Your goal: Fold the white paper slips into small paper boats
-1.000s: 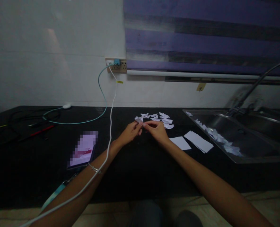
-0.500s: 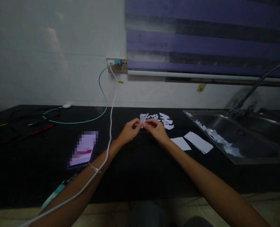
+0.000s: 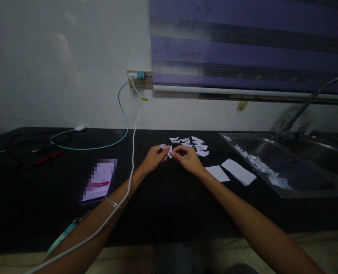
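Between my two hands is a small piece of folded white paper (image 3: 169, 152), held up over the black counter. My left hand (image 3: 154, 158) grips it with thumb and fingers, and part of the paper shows above the thumb. The thumb and fingertips of my right hand (image 3: 189, 158) pinch its right edge. Just beyond my hands lie several small folded white paper pieces (image 3: 200, 147), some in a short column and others to the left of it. Right of my right wrist are flat white paper sheets (image 3: 218, 173) and a second stack of sheets (image 3: 238, 172).
A steel sink (image 3: 308, 171) with a curved faucet (image 3: 308, 99) is at the right, more folded papers (image 3: 267, 169) along its rim. A phone (image 3: 99, 180) lies left. A white cable (image 3: 133, 146) runs from the wall socket (image 3: 140, 80) across my left forearm. A teal cable (image 3: 100, 147) loops behind.
The folded paper, upright between my fingertips before, is now tilted and lower, more inside my left hand. My right fingertips have shifted to its right edge.
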### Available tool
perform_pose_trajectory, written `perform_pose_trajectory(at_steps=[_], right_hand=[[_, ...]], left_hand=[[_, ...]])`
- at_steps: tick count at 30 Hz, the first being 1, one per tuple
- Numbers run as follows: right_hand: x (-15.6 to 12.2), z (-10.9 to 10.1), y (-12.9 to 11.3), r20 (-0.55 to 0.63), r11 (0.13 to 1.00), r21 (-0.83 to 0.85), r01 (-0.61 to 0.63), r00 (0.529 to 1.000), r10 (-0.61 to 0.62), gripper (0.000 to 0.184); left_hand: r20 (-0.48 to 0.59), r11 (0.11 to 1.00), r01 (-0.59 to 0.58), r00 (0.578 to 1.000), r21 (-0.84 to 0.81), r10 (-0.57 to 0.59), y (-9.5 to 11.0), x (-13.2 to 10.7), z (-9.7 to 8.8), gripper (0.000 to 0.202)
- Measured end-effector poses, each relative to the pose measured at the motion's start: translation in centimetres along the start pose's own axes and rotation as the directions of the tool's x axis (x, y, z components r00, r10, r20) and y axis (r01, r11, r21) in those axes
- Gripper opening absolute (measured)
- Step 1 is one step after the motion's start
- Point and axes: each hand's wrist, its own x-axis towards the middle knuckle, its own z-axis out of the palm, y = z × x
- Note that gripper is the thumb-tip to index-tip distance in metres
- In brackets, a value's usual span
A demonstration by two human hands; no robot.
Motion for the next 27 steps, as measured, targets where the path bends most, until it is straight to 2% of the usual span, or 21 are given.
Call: perform_pose_trajectory(at_steps=[4,7,10,17,19,21,23,27], right_hand=[[-0.2,0.5,0.3,-0.195,0.998,-0.067,0.002,0.981,-0.015,0.016],[-0.6,0.9,0.2,-0.251,0.983,-0.18,0.045,0.964,-0.09,0.013],[-0.8,1.2,0.0,-0.264,0.981,-0.185,0.058,0.959,-0.107,0.012],[-0.6,1.9,0.4,-0.147,0.993,0.09,-0.08,0.985,0.093,0.013],[-0.5,1.8,0.7,-0.168,0.991,0.106,-0.086,0.98,0.103,0.013],[-0.4,1.6,0.8,-0.238,0.997,0.037,-0.061,0.969,0.068,0.013],[-0.6,1.3,0.8,-0.306,0.994,-0.103,-0.026,0.952,-0.007,0.014],[-0.9,1.3,0.5,-0.266,0.941,-0.335,0.056,0.952,-0.152,0.015]], left_hand=[[-0.091,1.0,0.013,0.996,0.003,-0.013,0.4,0.1,0.1,0.046],[-0.161,1.0,0.021,0.987,0.009,-0.019,0.4,0.1,0.3,0.045],[-0.21,1.0,0.002,0.978,-0.001,-0.003,0.2,0.1,0.5,0.044],[-0.243,0.999,-0.001,0.97,-0.037,-0.008,0.2,0.1,1.0,0.041],[-0.25,0.997,0.012,0.968,-0.08,-0.032,0.2,0.2,1.0,0.038],[-0.233,0.99,0.034,0.97,-0.138,-0.066,0.1,0.3,1.1,0.037],[-0.196,0.978,0.063,0.975,-0.199,-0.102,0.1,0.4,1.2,0.038],[-0.143,0.952,0.077,0.982,-0.295,-0.124,0.2,0.5,1.4,0.046]])
